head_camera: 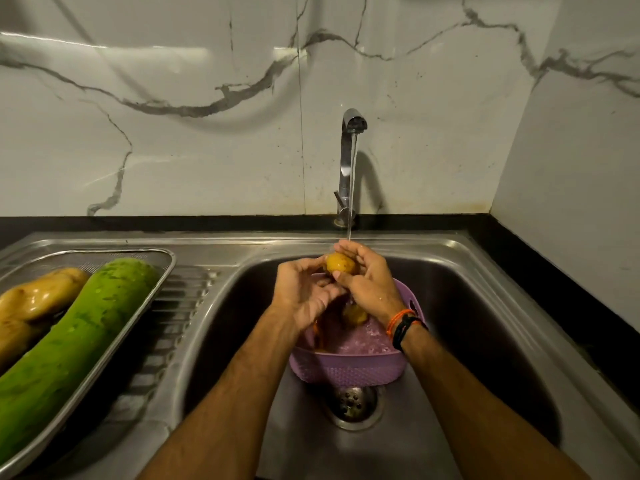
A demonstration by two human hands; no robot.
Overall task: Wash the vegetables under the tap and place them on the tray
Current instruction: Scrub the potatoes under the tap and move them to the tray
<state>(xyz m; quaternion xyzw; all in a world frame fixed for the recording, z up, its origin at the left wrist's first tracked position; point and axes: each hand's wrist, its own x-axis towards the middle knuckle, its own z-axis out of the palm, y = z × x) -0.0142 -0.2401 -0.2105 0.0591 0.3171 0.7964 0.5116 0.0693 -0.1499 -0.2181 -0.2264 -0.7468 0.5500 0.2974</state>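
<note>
A small yellow potato (341, 264) sits under the running stream from the steel tap (349, 157). My right hand (369, 278) grips the potato from the right, and my left hand (304, 289) cups it from the left with curled fingers. Below my hands a purple plastic colander (349, 368) stands in the sink (485, 323), with another potato (355, 315) and something orange partly hidden inside. On the drainboard at left, a metal tray (166, 268) holds a long green gourd (76, 341) and wet potatoes (38, 303).
The sink drain (353, 407) lies just in front of the colander. A ribbed drainboard (180, 313) runs between tray and basin. A black counter edge (554, 289) and marble wall tiles bound the right side and the back.
</note>
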